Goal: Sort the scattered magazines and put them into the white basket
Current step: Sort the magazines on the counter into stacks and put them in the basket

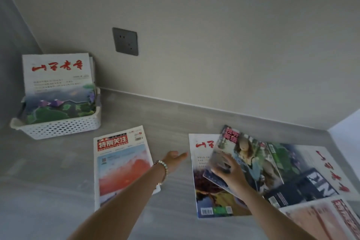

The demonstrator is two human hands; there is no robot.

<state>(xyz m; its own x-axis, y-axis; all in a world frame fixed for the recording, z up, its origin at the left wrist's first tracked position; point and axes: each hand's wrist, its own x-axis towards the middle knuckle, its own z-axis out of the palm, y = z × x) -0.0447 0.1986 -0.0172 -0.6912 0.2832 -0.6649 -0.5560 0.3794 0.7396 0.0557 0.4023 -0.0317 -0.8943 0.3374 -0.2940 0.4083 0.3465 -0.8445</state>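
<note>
Some magazines (56,87) already in white basket (58,128), upper left; six still out, lower half. Gripping lady magazine (251,158) with right hand (231,171); left hand (174,159) loose, holding nothing.

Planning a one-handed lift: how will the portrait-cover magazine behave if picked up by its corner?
Likely floppy: the portrait-cover magazine looks thin, so it should sag beyond the right hand gripping its corner. Probably slippery too: its cover looks glossy and rests on a white magazine.
</note>
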